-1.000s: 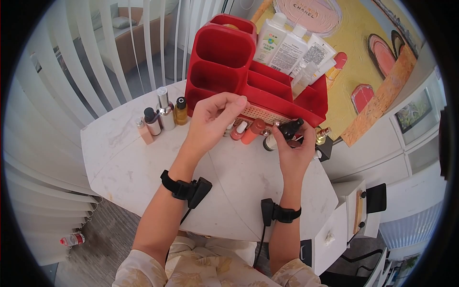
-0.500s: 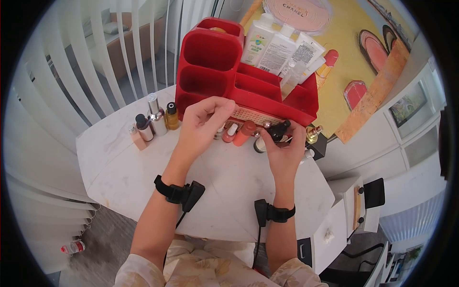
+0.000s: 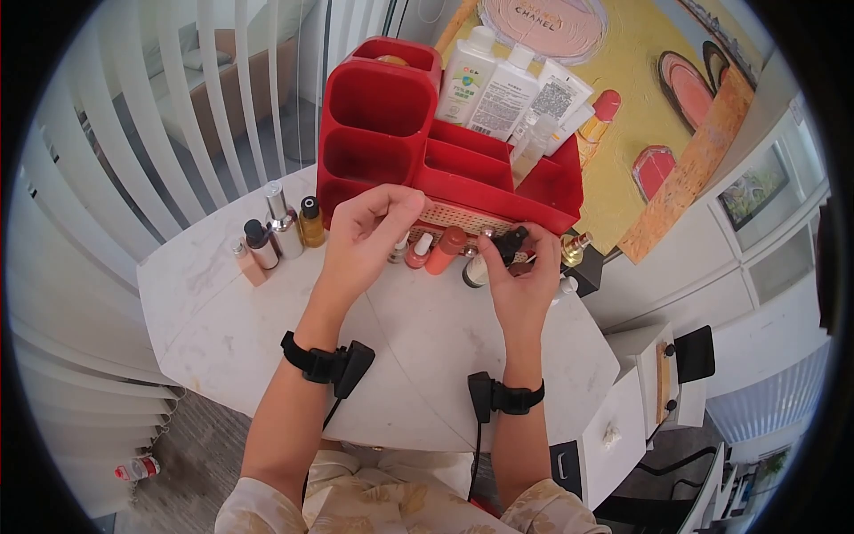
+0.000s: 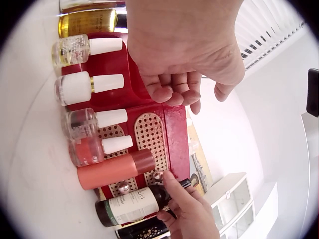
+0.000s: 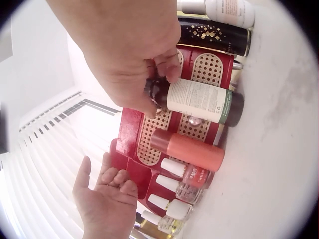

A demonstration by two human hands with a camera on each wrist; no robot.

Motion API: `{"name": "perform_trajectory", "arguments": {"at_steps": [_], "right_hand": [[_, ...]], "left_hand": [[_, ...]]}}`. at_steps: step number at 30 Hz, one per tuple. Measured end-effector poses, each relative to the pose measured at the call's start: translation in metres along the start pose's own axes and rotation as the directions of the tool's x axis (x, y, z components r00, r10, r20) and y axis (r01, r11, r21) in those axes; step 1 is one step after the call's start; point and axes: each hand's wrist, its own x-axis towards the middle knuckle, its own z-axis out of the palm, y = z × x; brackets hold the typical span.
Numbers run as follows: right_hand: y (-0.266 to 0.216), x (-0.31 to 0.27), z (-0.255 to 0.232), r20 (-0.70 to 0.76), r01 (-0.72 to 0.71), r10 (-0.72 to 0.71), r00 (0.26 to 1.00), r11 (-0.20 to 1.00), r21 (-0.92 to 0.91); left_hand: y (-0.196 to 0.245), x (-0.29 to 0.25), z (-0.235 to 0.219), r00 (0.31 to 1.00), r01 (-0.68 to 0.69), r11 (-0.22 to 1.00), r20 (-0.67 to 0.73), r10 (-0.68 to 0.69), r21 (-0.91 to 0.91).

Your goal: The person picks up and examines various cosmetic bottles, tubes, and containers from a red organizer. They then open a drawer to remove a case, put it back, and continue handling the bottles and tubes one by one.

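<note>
My right hand (image 3: 525, 289) grips a dark bottle (image 5: 199, 101) with a cream label around its black top, thumb on one side and fingers on the other. The bottle stands in front of the red organizer (image 3: 498, 198), at the right end of a row. A coral tube (image 4: 107, 172) with a brown cap is beside it, followed by several nail polish bottles (image 4: 79, 88) with white caps. Left of the row, my left hand (image 3: 356, 245) hovers before the organizer with loosely curled fingers and holds nothing. Woven cane panels (image 5: 207, 69) show on the organizer's front.
Several cosmetic bottles (image 3: 285, 227) stand at the table's left. A black box with gold specks (image 5: 214, 36) and a gold-topped bottle (image 3: 576, 249) are to the right. White bottles (image 3: 503, 98) fill the organizer's rear compartments. Vertical blinds (image 3: 222, 98) hang at the left.
The head view has shifted, so the table and organizer appear farther left. My right hand stays on the dark bottle, and the left hand remains raised near the organizer.
</note>
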Motion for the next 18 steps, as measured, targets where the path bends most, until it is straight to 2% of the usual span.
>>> {"name": "perform_trajectory", "arguments": {"at_steps": [2, 6, 8, 11, 14, 17, 18], "right_hand": [[-0.005, 0.001, -0.002, -0.024, -0.014, 0.013, 1.000, 1.000, -0.010], [-0.018, 0.005, -0.002, -0.100, 0.159, -0.167, 0.981, 0.983, -0.088], [-0.027, 0.013, 0.001, -0.095, 0.285, -0.303, 0.948, 0.944, -0.167], [-0.035, 0.030, 0.003, -0.040, 0.374, -0.396, 0.917, 0.893, -0.252], [-0.037, 0.053, 0.006, 0.005, 0.449, -0.491, 0.871, 0.793, -0.411], [-0.035, 0.070, 0.013, 0.074, 0.419, -0.430, 0.900, 0.802, -0.426], [-0.037, 0.075, 0.013, 0.126, 0.359, -0.338, 0.933, 0.842, -0.403]], "left_hand": [[0.000, 0.000, 0.000, 1.000, 0.002, 1.000, 0.003, -0.002, -0.009], [0.000, 0.000, 0.000, 1.000, -0.006, 0.999, 0.007, 0.006, -0.033], [0.000, 0.000, 0.000, 1.000, -0.003, 0.999, 0.006, 0.003, -0.039], [0.002, 0.000, 0.001, 1.000, 0.001, 0.999, 0.010, 0.000, -0.046], [0.003, 0.000, -0.001, 1.000, 0.014, 0.998, 0.015, -0.013, -0.067], [0.005, 0.000, -0.001, 0.999, 0.032, 0.995, 0.023, -0.030, -0.090], [0.007, 0.000, 0.000, 0.999, 0.041, 0.994, 0.027, -0.038, -0.102]]}}
